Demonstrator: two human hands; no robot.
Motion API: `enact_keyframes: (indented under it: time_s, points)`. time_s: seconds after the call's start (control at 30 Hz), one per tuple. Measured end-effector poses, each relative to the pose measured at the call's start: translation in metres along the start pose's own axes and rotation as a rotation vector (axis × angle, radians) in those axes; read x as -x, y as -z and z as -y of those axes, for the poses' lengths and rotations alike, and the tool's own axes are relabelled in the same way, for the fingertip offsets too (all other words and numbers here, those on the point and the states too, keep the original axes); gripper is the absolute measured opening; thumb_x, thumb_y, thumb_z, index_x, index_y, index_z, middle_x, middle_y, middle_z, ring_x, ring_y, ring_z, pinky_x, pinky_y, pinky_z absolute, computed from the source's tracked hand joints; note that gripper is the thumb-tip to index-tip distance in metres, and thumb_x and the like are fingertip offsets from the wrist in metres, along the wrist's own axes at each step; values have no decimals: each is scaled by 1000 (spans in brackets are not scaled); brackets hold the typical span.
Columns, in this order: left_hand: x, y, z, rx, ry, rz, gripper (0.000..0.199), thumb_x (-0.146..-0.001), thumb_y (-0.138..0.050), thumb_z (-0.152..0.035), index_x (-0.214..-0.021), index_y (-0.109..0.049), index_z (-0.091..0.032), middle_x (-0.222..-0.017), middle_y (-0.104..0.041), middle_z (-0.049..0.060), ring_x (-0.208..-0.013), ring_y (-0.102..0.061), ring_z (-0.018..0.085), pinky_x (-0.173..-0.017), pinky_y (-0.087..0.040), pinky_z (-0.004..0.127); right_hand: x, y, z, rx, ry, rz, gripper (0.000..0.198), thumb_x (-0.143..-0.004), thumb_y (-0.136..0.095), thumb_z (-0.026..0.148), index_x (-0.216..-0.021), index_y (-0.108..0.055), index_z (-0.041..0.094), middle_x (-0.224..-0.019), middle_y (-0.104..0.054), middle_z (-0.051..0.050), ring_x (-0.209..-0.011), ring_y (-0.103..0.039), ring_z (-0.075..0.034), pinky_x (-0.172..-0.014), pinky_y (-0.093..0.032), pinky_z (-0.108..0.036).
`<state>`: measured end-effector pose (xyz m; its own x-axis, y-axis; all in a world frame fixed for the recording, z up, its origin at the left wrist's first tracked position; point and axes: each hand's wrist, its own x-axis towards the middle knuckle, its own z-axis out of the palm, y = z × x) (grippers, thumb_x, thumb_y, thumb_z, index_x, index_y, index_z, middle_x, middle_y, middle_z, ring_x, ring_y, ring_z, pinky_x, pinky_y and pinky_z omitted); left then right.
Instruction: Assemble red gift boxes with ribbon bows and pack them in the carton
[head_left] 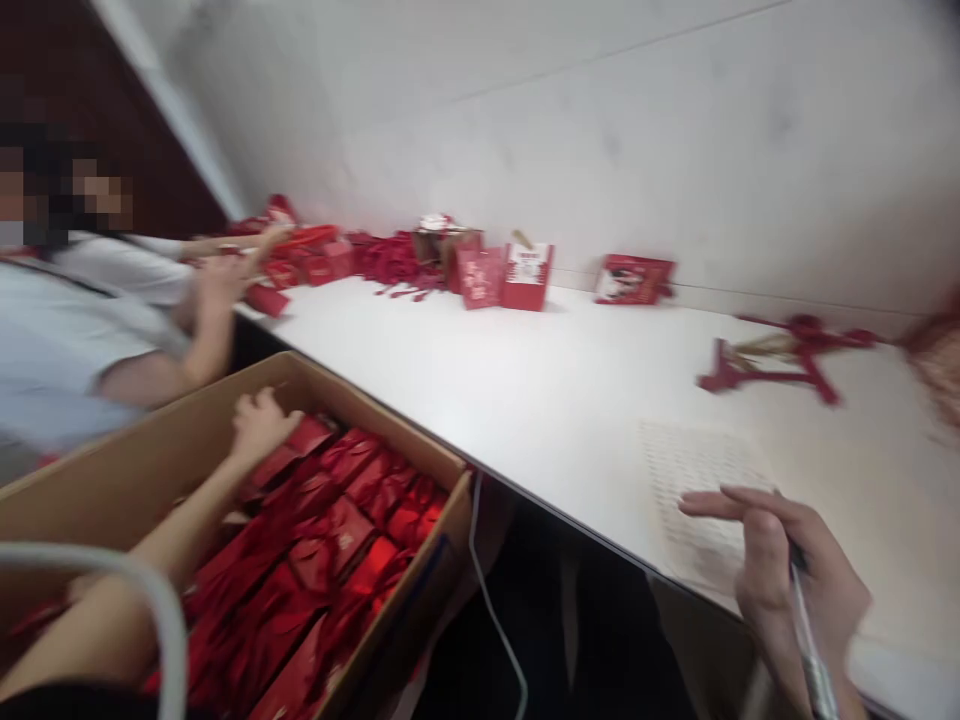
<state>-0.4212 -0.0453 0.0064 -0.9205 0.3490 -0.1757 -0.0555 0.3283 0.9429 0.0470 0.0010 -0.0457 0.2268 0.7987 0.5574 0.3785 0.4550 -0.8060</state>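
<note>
My left hand [262,428] reaches into a large cardboard box [405,415], its fingers spread over the far end of the red packets. Several rows of red gift boxes [345,530] with ribbons fill much of this carton. Its palm side is hidden, and whether it touches a packet I cannot tell. At the right, my right hand [799,585] grips a pen [808,640], with the index finger stretched out. Beneath that hand, a sheet of paper [697,480] with rows of small marks lies on the white table.
Along the wall on the white table [510,390] stand red gift boxes [529,278], a red picture card [634,280] and red ribbons [795,360]. Two people [142,330] work at the left. A grey curved bar [169,620] crosses the lower left; a white cable [487,590] hangs beside the carton.
</note>
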Motion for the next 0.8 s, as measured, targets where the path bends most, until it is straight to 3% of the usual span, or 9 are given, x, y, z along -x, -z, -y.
enact_keyframes:
  time_s: [0.07,0.13,0.17,0.27,0.4,0.47,0.57,0.67,0.8]
  points:
    - [14,-19,-24,-147,-238,86,58,-76,-53,2,-123,-47,-33,-150,-19,-19,-141,1,23,-117,0,36,-8,15,-2,-194,-9,-118,28,-92,-42,47,-100,-53,22,-65,-62,-3,-67,-61,-24,-73,-46,-44]
    - [33,-37,-47,-317,-723,133,51,-75,-57,-5,-117,-52,-34,-146,-31,-18,-141,-12,23,-117,-5,39,-18,31,-9,-378,-20,-202,27,-90,-46,47,-99,-47,22,-66,-60,0,-62,-60,-21,-64,-47,-37]
    - [47,-48,-58,-281,-838,185,48,-74,-58,-8,-114,-55,-34,-144,-35,-17,-140,-16,23,-117,-12,41,-22,39,-14,-418,-35,-228,25,-88,-49,46,-95,-47,22,-65,-58,1,-61,-59,-20,-60,-47,-34]
    - [101,-97,-84,38,-707,510,30,-78,-53,-6,-99,-63,-25,-132,-50,-12,-135,-29,23,-109,-36,40,-30,58,-28,-325,-110,-226,28,-85,-55,45,-76,-49,19,-59,-48,3,-55,-54,-15,-53,-43,-26]
    - [191,-197,-90,284,-512,1131,28,-85,-38,0,-86,-63,-11,-98,-64,2,-120,-50,21,-88,-53,28,-25,60,-39,-115,-247,-78,41,-86,-52,53,-64,-50,18,-48,-43,3,-45,-42,-12,-44,-33,-22]
    - [234,-248,-79,178,-559,1340,25,-85,-41,-3,-83,-64,-10,-79,-62,3,-100,-61,21,-79,-54,28,-22,56,-41,-56,-321,-28,45,-85,-51,57,-61,-49,18,-45,-41,3,-41,-36,-11,-40,-28,-22]
    - [289,-306,-56,-336,-899,1636,9,-75,-61,-11,-67,-64,-13,-58,-58,1,-69,-62,20,-70,-50,30,-21,52,-42,-22,-388,34,46,-82,-54,57,-58,-45,19,-45,-41,3,-40,-34,-10,-39,-25,-22]
    - [319,-336,-34,-598,-1138,1731,9,-66,-71,-18,-63,-63,-14,-62,-61,3,-62,-58,19,-65,-45,30,-23,52,-41,-5,-395,43,42,-78,-60,52,-58,-44,19,-49,-45,2,-44,-37,-10,-42,-28,-22]
    - [316,-345,-16,-611,-1158,1760,18,-63,-73,-26,-74,-64,-16,-71,-64,4,-64,-58,20,-60,-42,30,-23,53,-44,41,-384,24,30,-75,-63,43,-64,-49,18,-53,-50,2,-49,-42,-11,-48,-32,-23]
